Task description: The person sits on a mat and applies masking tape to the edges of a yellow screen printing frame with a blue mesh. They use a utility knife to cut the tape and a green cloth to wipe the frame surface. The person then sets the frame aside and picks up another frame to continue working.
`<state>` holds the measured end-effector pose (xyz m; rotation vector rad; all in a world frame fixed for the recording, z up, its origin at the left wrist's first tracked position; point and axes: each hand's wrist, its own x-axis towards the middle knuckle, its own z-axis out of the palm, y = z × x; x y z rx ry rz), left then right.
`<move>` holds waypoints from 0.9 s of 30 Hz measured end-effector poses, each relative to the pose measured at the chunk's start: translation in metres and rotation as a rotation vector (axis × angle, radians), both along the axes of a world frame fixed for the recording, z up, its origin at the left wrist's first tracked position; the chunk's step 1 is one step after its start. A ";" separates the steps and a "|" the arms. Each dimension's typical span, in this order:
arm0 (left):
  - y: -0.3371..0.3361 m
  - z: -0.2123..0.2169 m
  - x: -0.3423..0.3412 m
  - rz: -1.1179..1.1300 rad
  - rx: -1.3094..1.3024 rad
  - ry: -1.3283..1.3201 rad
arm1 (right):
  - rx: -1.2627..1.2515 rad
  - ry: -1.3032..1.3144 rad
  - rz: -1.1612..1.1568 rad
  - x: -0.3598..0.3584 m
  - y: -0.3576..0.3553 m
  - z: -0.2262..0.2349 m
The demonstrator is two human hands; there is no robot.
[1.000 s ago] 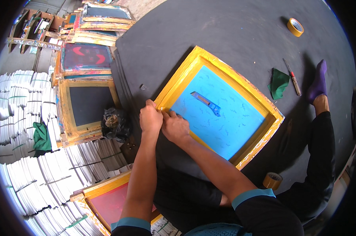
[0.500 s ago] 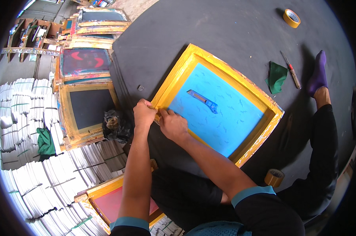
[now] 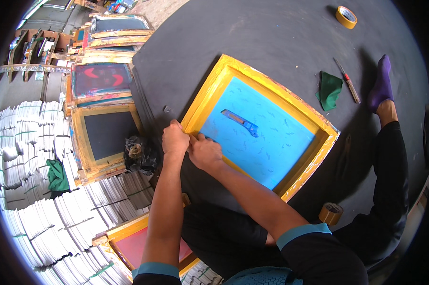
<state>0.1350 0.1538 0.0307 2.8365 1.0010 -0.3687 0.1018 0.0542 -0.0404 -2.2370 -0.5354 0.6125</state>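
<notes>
A screen-printing frame (image 3: 271, 83) lies tilted on the dark table, its wooden sides covered in yellow tape around a blue mesh (image 3: 266, 147). At the frame's near-left corner, my left hand (image 3: 175, 138) is closed with its fingertips pressed to the outer edge. Right beside it, my right hand (image 3: 205, 151) grips the same corner, fingers curled over the near side. The corner itself is mostly hidden by both hands. On the mesh rests a blue utility knife (image 3: 240, 122), touched by neither hand.
The dark table (image 3: 271, 28) bears a yellow tape roll (image 3: 346, 17), a brown tape roll (image 3: 330, 213), a green cloth (image 3: 330, 90) and a red-handled tool (image 3: 348, 81). My purple-socked foot (image 3: 381, 85) rests at right. Bundled paper stacks (image 3: 72, 218) and other screen frames (image 3: 88, 166) stand left.
Both hands stay at the same corner, with only slight finger movement there. The whole view has shifted a little; the knife keeps its place on the mesh.
</notes>
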 end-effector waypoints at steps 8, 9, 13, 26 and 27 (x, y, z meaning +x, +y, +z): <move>-0.004 -0.002 -0.013 -0.108 0.077 -0.048 | -0.014 0.004 0.026 0.002 0.000 0.002; -0.003 -0.004 -0.016 -0.121 0.081 -0.064 | -0.009 0.001 0.026 0.003 0.000 0.002; 0.005 -0.014 -0.025 -0.111 0.071 -0.149 | -0.016 0.025 0.054 0.006 -0.001 0.003; 0.031 0.004 -0.026 -0.131 -0.065 -0.238 | 0.156 0.062 -0.013 0.005 -0.015 0.000; 0.029 0.003 -0.026 -0.203 -0.041 -0.236 | 0.148 0.055 -0.003 0.005 -0.016 0.002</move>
